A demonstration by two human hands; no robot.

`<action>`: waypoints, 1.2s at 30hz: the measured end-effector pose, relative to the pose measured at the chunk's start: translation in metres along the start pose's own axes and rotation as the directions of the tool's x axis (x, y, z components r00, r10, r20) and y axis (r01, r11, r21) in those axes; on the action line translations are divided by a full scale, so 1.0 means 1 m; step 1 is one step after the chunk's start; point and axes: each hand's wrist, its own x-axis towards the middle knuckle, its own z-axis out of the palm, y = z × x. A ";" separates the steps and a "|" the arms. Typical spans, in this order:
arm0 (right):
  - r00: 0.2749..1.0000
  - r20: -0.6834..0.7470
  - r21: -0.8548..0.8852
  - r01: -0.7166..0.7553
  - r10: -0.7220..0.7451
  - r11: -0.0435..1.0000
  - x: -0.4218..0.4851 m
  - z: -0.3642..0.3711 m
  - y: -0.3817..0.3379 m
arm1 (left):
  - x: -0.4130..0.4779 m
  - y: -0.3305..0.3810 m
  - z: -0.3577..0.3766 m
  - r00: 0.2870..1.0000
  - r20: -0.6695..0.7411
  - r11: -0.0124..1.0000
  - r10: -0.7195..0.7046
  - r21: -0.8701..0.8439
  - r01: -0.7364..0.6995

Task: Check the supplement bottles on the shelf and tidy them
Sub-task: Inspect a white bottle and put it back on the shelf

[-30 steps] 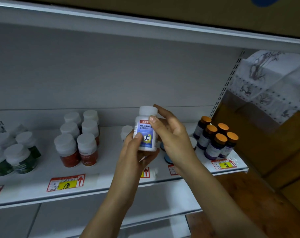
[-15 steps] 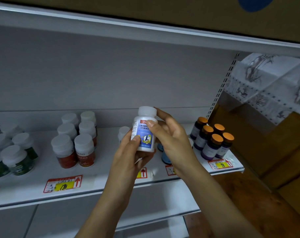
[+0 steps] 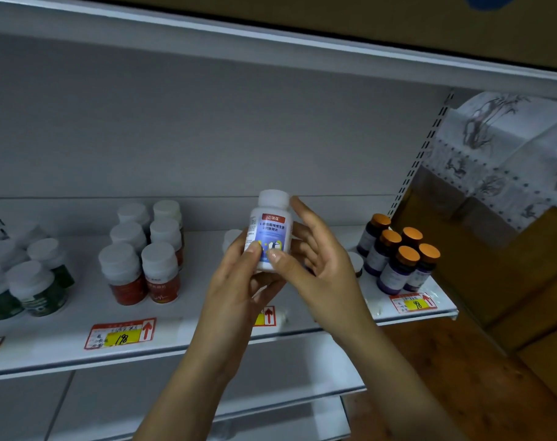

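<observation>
Supplement bottles on the shelf (image 3: 64,342) fall into colour groups: green-labelled bottles (image 3: 32,291) at the left edge of the frame, red-labelled bottles (image 3: 143,265) left of centre, and orange-capped dark bottles (image 3: 398,256) at the right end, each group standing upright in close rows behind its price tag (image 3: 121,334). One white bottle with a blue label (image 3: 271,232) is off the shelf, held upright at the centre of the frame with its label turned toward the camera. The left hand (image 3: 239,294) grips its lower body, thumb pressed on the label front and fingers wrapped behind; the right hand (image 3: 318,262) cups the bottle from the right side, thumb tip touching the base of the label and the other fingers loosely spread behind rather than clamped. By this evidence the work stands at the checking stage for this one bottle: it is being read, not yet set back. A gap in the middle of the shelf, behind the hands, is its likely home, where a white cap (image 3: 231,238) shows, probably a sibling bottle, though the hands hide most of that spot. The three visible groups already look orderly; returning the held bottle and straightening the hidden middle group appear to remain.
</observation>
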 end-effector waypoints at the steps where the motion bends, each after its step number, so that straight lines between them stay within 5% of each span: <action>1: 1.000 0.008 -0.019 0.008 -0.008 1.000 -0.003 0.001 0.003 | 0.001 -0.001 -0.001 1.000 -0.013 1.000 -0.015 -0.007 0.015; 17: 0.999 0.008 -0.155 0.036 -0.035 0.987 -0.014 0.004 0.022 | 0.002 -0.009 -0.015 0.991 -0.053 0.992 -0.122 -0.040 0.120; 26: 0.975 -0.045 -0.353 0.187 -0.217 0.917 -0.031 0.020 0.027 | 0.004 -0.009 -0.023 0.995 -0.061 0.992 -0.084 -0.103 0.077; 36: 0.991 -0.088 -0.082 -0.112 0.105 0.990 -0.031 0.018 0.030 | 0.002 -0.011 -0.027 0.982 -0.188 0.999 -0.005 0.045 0.013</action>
